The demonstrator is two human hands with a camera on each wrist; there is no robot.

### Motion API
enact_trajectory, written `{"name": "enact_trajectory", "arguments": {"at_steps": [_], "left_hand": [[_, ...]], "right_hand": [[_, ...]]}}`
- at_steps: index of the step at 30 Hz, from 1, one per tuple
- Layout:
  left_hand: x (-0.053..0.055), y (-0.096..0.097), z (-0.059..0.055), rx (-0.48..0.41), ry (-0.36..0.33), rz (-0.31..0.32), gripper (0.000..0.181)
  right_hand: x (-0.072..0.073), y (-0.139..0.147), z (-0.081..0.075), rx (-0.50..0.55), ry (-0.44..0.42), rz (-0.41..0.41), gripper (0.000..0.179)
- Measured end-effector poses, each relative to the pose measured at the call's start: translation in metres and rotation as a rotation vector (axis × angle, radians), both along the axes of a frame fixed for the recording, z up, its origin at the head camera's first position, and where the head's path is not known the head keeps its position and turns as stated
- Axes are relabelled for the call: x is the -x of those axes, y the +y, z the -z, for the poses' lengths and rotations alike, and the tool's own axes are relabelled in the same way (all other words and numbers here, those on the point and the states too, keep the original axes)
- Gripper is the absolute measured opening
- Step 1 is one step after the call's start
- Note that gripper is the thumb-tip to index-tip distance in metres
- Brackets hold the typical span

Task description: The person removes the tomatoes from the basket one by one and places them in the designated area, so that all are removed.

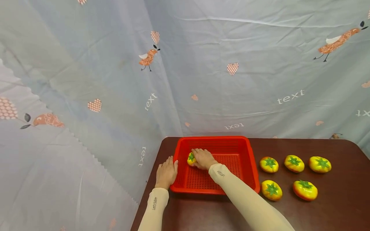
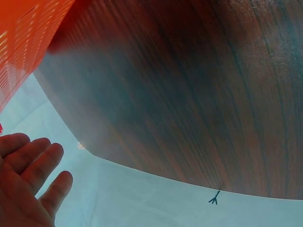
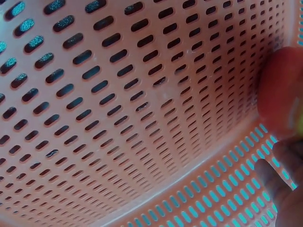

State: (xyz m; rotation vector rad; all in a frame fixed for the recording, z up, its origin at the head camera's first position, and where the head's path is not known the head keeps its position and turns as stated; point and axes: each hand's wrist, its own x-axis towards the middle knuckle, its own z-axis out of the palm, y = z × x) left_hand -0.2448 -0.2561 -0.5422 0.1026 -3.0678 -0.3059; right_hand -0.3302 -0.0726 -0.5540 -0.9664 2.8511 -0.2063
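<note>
A yellow-and-red tomato (image 1: 191,159) with a green star-shaped top is at the left end of the red plastic basket (image 1: 248,160). My right hand (image 1: 203,158) reaches into the basket and holds this tomato, fingers over its right side. In the right wrist view the tomato (image 3: 280,92) shows its red side at the right edge, beside the fingers (image 3: 272,182) and over the perforated basket wall. My left hand (image 1: 166,173) lies at the basket's left rim, its fingers fairly straight. The left wrist view shows that hand (image 2: 28,177) holding nothing, with the basket (image 2: 28,38) above it.
Several more such tomatoes, among them a back one (image 1: 269,164) and a front one (image 1: 305,190), lie in two rows on the dark wooden table (image 1: 341,192) right of the basket. A patterned grey curtain (image 1: 202,80) hangs behind and to the left.
</note>
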Motion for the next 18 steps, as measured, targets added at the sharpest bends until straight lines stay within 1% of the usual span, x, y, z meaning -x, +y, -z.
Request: {"name": "enact_trajectory", "arguments": {"at_steps": [5,11,15,18], "left_hand": [[0.001,0.002,0.000,-0.007,-0.011,0.006,0.056],[0.000,0.002,0.002,-0.004,-0.013,0.008,0.057],[0.000,0.001,0.001,0.005,0.002,0.014,0.057],[0.000,-0.002,0.000,0.007,0.009,0.015,0.057]], "right_hand": [[-0.001,0.003,0.001,0.004,0.040,0.003,0.073],[-0.002,0.012,0.003,0.009,0.107,-0.026,0.073],[-0.002,0.017,-0.005,0.020,0.161,-0.049,0.072],[0.000,0.021,-0.013,0.042,0.175,-0.060,0.073]]}}
